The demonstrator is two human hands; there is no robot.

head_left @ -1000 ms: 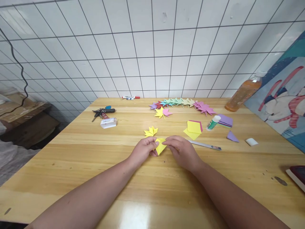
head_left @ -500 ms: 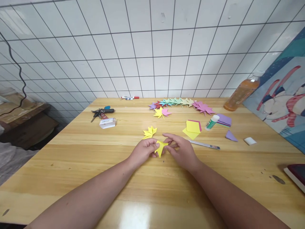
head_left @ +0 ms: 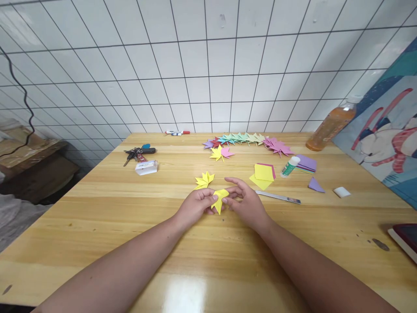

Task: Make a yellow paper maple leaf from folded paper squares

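Note:
Low over the table, a folded piece of yellow paper (head_left: 219,201) with pointed tips is held between my two hands. My left hand (head_left: 198,202) is closed on its left side, thumb on top. On its right edge, my right hand (head_left: 245,201) pinches with thumb and bent fingers, while the index finger stretches out above. Just behind my left hand lies a yellow folded paper leaf shape (head_left: 205,179) with several points. A yellow and pink pair of pointed paper shapes (head_left: 216,153) lies farther back.
A curved row of colourful folded paper (head_left: 243,138) lies by the wall. At right are yellow paper squares (head_left: 264,172), a metal ruler (head_left: 278,197), a glue stick (head_left: 290,166), purple paper (head_left: 306,162), an eraser (head_left: 342,192) and a bottle (head_left: 332,126). Keys (head_left: 138,153) and a small box (head_left: 146,167) sit left.
My right thumb and fingers have closed on the right side of the yellow paper, which now looks wider and flatter at its top. My left hand keeps its hold.

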